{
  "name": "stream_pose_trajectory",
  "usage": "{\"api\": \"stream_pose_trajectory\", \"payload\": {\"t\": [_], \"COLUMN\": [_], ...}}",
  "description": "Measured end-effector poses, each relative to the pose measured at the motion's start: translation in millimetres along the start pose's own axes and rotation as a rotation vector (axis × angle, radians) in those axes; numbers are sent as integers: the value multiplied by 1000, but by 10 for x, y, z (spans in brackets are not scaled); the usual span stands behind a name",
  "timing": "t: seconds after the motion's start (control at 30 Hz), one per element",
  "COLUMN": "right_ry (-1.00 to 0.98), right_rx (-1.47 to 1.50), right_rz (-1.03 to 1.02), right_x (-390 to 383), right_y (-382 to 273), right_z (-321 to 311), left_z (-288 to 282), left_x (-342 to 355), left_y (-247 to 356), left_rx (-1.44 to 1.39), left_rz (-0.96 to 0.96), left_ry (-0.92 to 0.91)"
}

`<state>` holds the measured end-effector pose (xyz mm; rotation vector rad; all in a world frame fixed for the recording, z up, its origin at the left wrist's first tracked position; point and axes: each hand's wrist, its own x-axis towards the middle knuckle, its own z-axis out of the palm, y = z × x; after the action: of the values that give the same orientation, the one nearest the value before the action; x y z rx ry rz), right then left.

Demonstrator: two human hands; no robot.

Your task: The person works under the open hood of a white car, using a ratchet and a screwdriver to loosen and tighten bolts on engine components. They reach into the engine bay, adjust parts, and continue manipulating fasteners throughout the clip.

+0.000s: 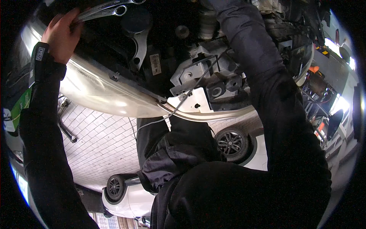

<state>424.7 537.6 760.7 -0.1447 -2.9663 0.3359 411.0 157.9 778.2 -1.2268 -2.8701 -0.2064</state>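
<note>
At the upper left, my left hand (61,36) grips steel ring wrenches (101,12) with polished shafts. Beside them, in the dark cavity of a car body, sit a round black part with a metal bracket (139,49) and a barcode label (155,64). My right sleeve (251,45) reaches up past the top edge; that hand is out of sight. Below the middle are pale plastic and metal parts (194,72), a thin cable (194,87) across them and a curved cream body panel (106,95).
White cars with dark alloy wheels (230,144) (115,187) stand on the tiled floor (91,141). A cluttered stand (318,107) with hoses and tools is at the right. A green and white object (17,110) is at the far left. My dark-clothed body fills the lower middle.
</note>
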Motion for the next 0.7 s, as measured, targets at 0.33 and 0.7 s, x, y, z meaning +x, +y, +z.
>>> {"api": "stream_pose_trajectory", "payload": {"t": [0.33, 0.7], "right_ry": [8, -11], "right_rx": [335, 370], "right_rz": [-86, 232], "right_x": [-635, -1662], "right_y": [101, 532], "right_z": [-837, -1134], "left_z": [23, -42], "left_x": [62, -24], "left_y": [-91, 49], "left_rx": [-22, 24], "left_rz": [50, 2], "left_ry": [-67, 41]}}
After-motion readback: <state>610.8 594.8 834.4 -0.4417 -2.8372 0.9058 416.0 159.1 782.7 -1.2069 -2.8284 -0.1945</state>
